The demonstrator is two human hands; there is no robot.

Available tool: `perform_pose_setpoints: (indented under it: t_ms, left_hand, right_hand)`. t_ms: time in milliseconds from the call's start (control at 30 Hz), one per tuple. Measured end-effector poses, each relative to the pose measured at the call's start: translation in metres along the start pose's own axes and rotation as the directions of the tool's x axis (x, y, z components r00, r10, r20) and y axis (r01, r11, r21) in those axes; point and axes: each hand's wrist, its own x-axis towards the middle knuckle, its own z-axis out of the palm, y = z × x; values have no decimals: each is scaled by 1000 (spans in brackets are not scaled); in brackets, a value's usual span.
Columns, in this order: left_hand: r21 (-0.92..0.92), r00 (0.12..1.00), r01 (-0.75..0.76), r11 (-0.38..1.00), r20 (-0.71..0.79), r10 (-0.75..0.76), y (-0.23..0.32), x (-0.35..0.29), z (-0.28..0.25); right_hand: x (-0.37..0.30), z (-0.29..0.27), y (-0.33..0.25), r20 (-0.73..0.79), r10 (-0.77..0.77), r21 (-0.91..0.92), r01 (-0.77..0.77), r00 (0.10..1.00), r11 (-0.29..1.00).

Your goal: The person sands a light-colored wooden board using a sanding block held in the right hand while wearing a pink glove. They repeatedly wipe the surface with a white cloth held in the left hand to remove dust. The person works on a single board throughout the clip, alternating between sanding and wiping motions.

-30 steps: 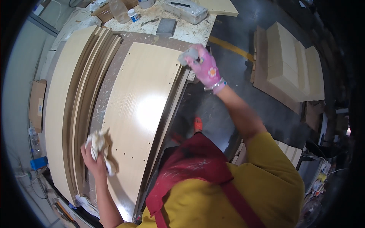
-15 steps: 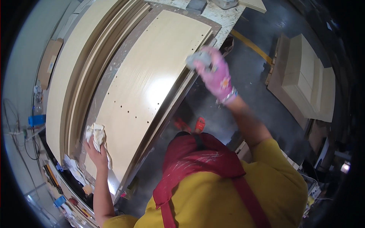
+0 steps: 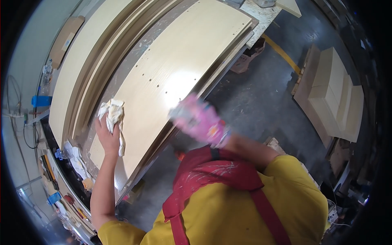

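panel (image 3: 173, 69): pale, curved, drilled with small holes; lying flat on the table (image 3: 261, 16); landmark for all entries below.

changed: right hand (image 3: 199, 119), in a pink glove, has travelled from beside the panel's far right corner to partway down its right edge. meaning for the work: the nearer stretch of that edge is now the part being attended to.

left hand (image 3: 108, 139): bare; fingers bent over a white cloth (image 3: 112, 111), pressed on the panel's left side toward the near end; hardly shifted over the last half second. forearm upright from below.

right hand, pose: fingers closed round a grey block (image 3: 178, 113); elbow bent, forearm slanting in from the panel's right. blurred; contact with the edge seems likely, not certain.

stacked panels (image 3: 92, 53): left of the panel.
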Motion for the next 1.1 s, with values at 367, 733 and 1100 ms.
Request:
perform_pose_setpoints:
  t_ms: [367,733,1100]
  left_hand:
    - [-199,995,-83,976,-75,70,-11,2,6]
    - [-405,983,-141,903,50,176,-53,-1,-57]
    - [-100,971,-192,976,123,204,-110,-52,-58]
  right_hand:
    - [-24,45,-9,-346,-54,-198,-17,937,980]
    - [-113,186,-115,-112,-171,-120,158,979,980]
    - [-142,259,-147,302,-191,-96,229,934,969]
